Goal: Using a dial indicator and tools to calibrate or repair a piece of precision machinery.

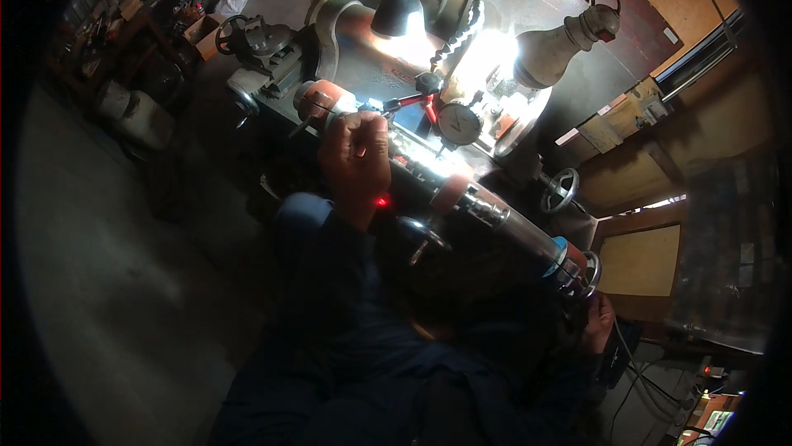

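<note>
My left hand (357, 161) is raised over the left part of a long metal machine bed. Its fingers are curled with thumb and forefinger close together; whatever they may hold is hidden. Beside it sits a reddish-brown cylindrical end piece (326, 99). Right of that hand, a round dial gauge (459, 123) hangs from a jointed red arm (406, 103) with a black knob, over the brightly lit bed. At the bed's right end, my right hand (598, 324) closes its fingers at the lower rim of a small metal handwheel (593, 271); shadow hides part of the grip.
Two work lamps, one dark (399, 13) and one pale (551, 51), shine onto the machine. Another handwheel (561, 190) stands behind the bed, and a front one (424, 233) juts toward me. A cluttered shelf (115, 42) lies far left; cables (639, 363) hang at lower right.
</note>
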{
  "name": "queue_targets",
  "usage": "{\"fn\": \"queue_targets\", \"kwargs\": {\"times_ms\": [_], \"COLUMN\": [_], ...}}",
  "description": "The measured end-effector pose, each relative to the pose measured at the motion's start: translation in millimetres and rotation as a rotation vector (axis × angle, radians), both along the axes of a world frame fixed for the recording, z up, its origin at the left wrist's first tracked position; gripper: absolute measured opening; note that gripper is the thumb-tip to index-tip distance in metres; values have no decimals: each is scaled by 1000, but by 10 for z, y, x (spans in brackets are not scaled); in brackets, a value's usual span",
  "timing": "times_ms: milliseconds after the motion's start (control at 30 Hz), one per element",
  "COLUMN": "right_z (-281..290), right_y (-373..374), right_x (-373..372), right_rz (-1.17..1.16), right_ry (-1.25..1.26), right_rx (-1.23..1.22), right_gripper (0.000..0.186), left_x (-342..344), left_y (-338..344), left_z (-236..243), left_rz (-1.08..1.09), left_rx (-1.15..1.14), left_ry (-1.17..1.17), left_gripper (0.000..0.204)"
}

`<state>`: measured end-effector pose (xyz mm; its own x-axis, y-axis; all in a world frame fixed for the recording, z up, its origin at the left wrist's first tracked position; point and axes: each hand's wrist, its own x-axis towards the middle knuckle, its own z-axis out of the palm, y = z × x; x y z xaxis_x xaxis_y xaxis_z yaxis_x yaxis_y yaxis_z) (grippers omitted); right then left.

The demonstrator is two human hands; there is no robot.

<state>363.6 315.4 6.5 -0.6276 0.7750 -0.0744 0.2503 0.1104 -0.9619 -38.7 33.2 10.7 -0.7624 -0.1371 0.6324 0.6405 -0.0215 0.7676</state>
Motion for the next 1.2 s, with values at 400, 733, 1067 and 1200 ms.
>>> {"fn": "queue_targets", "kwargs": {"times_ms": [400,733,1067,1200], "right_z": [12,-56,-360,-497], "right_y": [33,375,480,522], "right_x": [-139,-379,-544,-413], "right_rz": [-72,-132,26,116], "right_ry": [157,58,84,-181], "right_rx": [53,208,-27,280], "right_gripper": [20,31,26,30], "left_x": [14,29,-44,-14], "left_y": [-53,-50,-82,-72], "left_z": [44,40,121,174], "left_rz": [-4,-39,-111,-127], "left_rx": [22,29,-179,-252], "left_ry": [1,-41,144,125], "left_gripper": [11,9,10,12]}}
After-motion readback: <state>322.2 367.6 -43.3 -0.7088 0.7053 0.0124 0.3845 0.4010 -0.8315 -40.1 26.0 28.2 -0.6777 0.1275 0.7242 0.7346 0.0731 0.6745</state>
